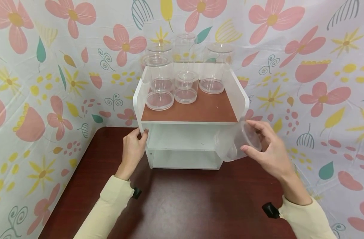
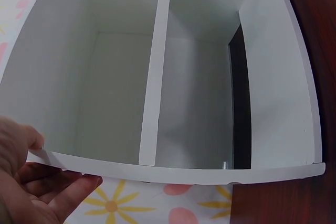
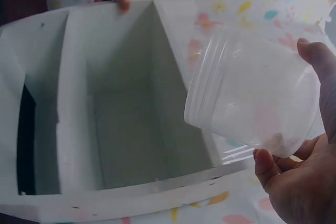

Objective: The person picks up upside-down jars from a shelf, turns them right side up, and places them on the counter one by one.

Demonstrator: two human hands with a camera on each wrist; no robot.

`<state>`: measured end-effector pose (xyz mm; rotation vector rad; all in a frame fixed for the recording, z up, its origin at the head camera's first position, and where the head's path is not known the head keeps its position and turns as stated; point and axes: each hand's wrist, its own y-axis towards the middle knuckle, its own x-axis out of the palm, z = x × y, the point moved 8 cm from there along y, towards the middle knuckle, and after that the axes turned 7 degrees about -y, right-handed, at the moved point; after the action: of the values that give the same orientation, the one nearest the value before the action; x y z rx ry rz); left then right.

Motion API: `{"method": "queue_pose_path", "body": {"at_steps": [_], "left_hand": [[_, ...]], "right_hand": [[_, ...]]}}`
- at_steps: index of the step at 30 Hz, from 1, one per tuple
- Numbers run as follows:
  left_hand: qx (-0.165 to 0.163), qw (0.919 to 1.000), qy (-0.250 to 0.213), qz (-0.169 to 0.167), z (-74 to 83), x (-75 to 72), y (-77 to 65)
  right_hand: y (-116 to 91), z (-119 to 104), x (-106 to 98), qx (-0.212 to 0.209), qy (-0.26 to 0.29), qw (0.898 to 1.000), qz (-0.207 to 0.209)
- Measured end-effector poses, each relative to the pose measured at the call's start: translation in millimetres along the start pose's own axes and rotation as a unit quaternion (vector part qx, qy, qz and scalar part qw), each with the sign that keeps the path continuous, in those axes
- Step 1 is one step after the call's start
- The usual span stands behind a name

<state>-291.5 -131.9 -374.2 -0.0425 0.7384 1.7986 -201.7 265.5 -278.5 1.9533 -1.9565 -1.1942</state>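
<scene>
My right hand (image 1: pixel 272 154) holds a clear plastic jar (image 1: pixel 237 144) by one end, beside the shelf's right front corner. The jar lies tilted on its side, and its ridged end points toward the shelf in the right wrist view. My left hand (image 1: pixel 131 149) grips the left side panel of a small white shelf unit (image 1: pixel 182 123); the left wrist view has the thumb inside the panel and the fingers (image 2: pixel 73 195) outside. Several clear jars stand on the brown top, among them a front left jar (image 1: pixel 159 101), a smaller jar (image 1: pixel 185 94) and a right jar (image 1: pixel 212 86).
Below the top, the unit has an upper compartment (image 1: pixel 182 137) and a lower compartment (image 1: pixel 183 159), both open at the front. It stands on a dark red table (image 1: pixel 182 202). Flower-patterned cloth (image 1: pixel 319 76) hangs behind and at both sides.
</scene>
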Motion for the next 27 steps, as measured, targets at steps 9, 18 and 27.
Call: {"method": "queue_pose_path", "body": {"at_steps": [9,18,27], "left_hand": [[-0.005,1.0,-0.001,0.002,-0.9,0.4,-0.7],[-0.001,1.0,0.001,0.006,-1.5,-0.2,0.5],[-0.003,0.9999,-0.006,0.012,-2.1,-1.0,1.2]], "right_hand": [[-20,23,15,0.037,0.003,0.999,-0.003],[-33,37,30,0.05,0.003,0.999,-0.011],[-47,54,47,0.083,0.024,0.996,-0.025]]}}
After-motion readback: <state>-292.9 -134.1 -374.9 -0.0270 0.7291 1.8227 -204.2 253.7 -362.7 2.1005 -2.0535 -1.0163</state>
